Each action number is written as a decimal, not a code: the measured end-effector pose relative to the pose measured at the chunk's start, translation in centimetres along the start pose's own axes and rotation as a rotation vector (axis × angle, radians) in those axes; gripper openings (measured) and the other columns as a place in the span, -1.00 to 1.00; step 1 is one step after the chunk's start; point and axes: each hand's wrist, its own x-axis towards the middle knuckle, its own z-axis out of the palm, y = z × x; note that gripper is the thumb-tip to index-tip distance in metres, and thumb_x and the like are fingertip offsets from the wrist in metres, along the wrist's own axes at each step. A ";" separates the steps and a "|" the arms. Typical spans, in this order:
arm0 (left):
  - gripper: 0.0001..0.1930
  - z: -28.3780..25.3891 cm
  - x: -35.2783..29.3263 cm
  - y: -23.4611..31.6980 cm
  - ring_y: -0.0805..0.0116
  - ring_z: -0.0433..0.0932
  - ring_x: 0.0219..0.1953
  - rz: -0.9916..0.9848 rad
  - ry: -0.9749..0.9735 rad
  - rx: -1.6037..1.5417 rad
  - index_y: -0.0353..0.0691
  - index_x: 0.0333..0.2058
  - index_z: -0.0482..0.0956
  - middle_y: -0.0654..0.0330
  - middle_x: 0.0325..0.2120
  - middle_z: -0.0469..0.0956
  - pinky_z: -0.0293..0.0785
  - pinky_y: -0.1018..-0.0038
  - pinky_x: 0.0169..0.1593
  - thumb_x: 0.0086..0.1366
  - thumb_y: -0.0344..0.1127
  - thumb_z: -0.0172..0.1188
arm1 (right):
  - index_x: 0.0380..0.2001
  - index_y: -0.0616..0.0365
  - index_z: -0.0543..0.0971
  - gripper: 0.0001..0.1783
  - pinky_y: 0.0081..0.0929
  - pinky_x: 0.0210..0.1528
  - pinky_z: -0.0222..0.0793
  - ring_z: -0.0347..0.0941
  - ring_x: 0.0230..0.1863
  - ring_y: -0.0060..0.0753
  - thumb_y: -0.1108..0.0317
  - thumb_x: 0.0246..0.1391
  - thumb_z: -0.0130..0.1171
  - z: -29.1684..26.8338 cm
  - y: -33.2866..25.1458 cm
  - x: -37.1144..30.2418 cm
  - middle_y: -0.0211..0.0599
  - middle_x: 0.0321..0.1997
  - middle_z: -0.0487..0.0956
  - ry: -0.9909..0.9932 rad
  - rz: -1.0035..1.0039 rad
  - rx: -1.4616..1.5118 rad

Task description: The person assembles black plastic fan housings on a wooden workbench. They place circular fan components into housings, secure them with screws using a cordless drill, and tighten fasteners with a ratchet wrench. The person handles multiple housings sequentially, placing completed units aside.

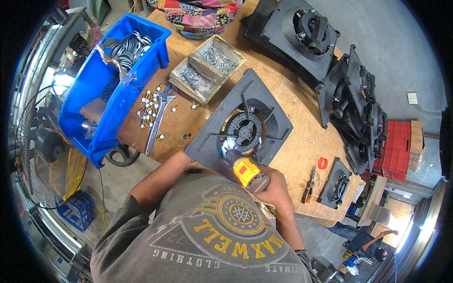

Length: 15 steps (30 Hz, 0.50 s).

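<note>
A square dark-grey gas stove burner (219,125) with a round burner head and pan supports sits in front of me on the wooden table. My right hand (275,188) is closed around a yellow and black cordless drill (248,173). The drill's front end points down at the near side of the burner head, where its light shines. At the burner's left near corner is my left hand (185,159); its fingers are hidden under or behind the plate's edge. An adjustable wrench (160,120) and several small brass fittings with white caps (149,112) lie to the left.
A cardboard box of screws (219,59) stands behind the burner. The blue bin (94,141) at left holds metal rings. More burners (306,42) are stacked along the right edge. Pliers (309,186), a red ring (322,163) and a smaller burner (336,185) lie near right.
</note>
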 end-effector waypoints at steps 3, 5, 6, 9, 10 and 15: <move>-0.54 -0.1 0.0 -0.1 0.37 0.46 0.08 0.002 -0.001 0.011 -0.28 0.08 0.49 0.14 0.11 0.47 0.42 0.41 0.15 0.35 -0.07 0.15 | -0.19 0.20 0.61 -0.48 -0.24 -0.21 0.53 0.62 -0.23 0.02 0.19 -0.28 0.42 -0.4 0.2 0.1 0.00 -0.29 0.66 -0.067 0.065 0.057; -0.53 -0.1 -0.1 -0.3 0.37 0.46 0.08 0.006 -0.001 0.017 -0.28 0.08 0.49 0.14 0.11 0.47 0.42 0.40 0.15 0.35 -0.07 0.15 | -0.22 0.21 0.62 -0.51 -0.25 -0.19 0.53 0.63 -0.23 -0.01 0.20 -0.28 0.42 -0.4 0.6 0.1 0.00 -0.29 0.66 -0.090 0.122 0.143; -0.53 -0.2 -0.2 -0.4 0.37 0.46 0.08 0.009 -0.003 0.022 -0.28 0.08 0.49 0.14 0.11 0.47 0.42 0.40 0.16 0.35 -0.06 0.15 | -0.24 0.22 0.62 -0.53 -0.26 -0.19 0.53 0.63 -0.22 -0.03 0.22 -0.28 0.42 -0.2 0.8 0.2 -0.01 -0.29 0.66 -0.076 0.128 0.175; -0.53 -0.4 -0.8 -0.2 0.37 0.46 0.09 0.015 0.000 0.046 -0.28 0.08 0.49 0.14 0.12 0.47 0.42 0.40 0.16 0.35 -0.05 0.15 | -0.26 0.24 0.61 -0.55 -0.29 -0.18 0.53 0.64 -0.21 -0.08 0.26 -0.27 0.42 0.1 1.4 0.4 -0.02 -0.30 0.66 -0.063 0.148 0.157; -0.53 -0.5 -1.3 0.2 0.37 0.45 0.09 0.009 0.014 0.062 -0.28 0.08 0.49 0.14 0.12 0.47 0.41 0.40 0.16 0.35 -0.05 0.15 | -0.26 0.25 0.61 -0.56 -0.30 -0.18 0.53 0.64 -0.20 -0.10 0.27 -0.27 0.42 0.1 1.6 0.4 -0.03 -0.30 0.66 -0.073 0.195 0.118; -0.38 -1.9 -2.2 6.6 0.31 0.51 0.05 -0.442 0.360 -0.520 -0.32 0.10 0.47 0.07 0.06 0.52 0.45 0.39 0.12 0.35 0.14 0.08 | -0.25 0.25 0.61 -0.58 -0.35 -0.16 0.53 0.64 -0.17 -0.13 0.29 -0.24 0.41 0.0 1.5 0.1 -0.04 -0.28 0.67 -0.092 0.187 0.177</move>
